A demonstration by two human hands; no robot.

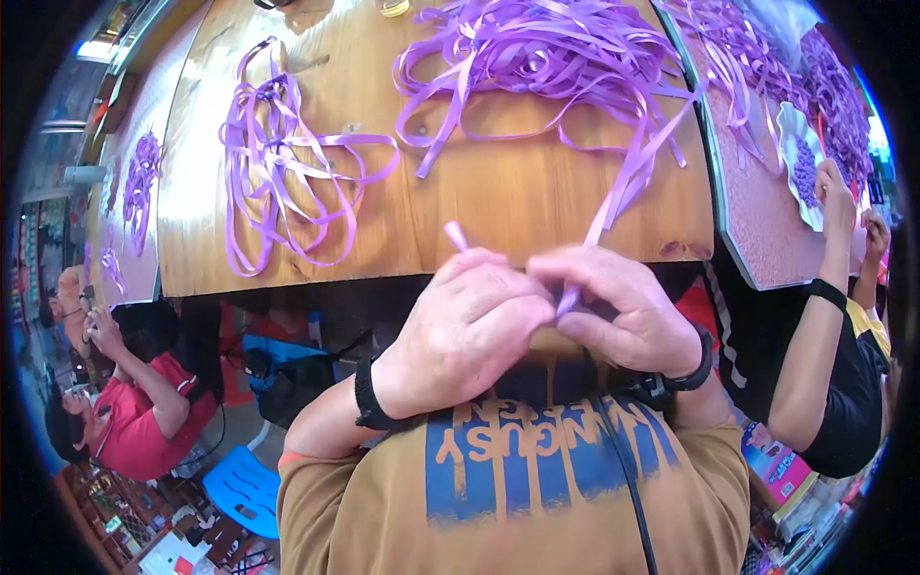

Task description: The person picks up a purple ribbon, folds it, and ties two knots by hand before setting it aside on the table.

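My left hand (pixel 470 331) and my right hand (pixel 623 311) meet in front of my chest, just off the near edge of the wooden table (pixel 498 206). Both are closed on one purple ribbon (pixel 628 187). Its short end sticks up above my left fingers, and a small loop shows between the hands under my right fingers. From my right hand the ribbon runs up to a large tangled heap of purple ribbon (pixel 546 57) at the far side. How the fingers grip it inside is partly hidden.
Left on the table lies a looser bunch of looped purple ribbons (pixel 278 144). Two people sit nearby: one in a red shirt (pixel 153 422) at left, one in a black sleeve (pixel 843 402) at right, by a white scalloped tray (pixel 795 158). A blue stool (pixel 244 489) stands lower left.
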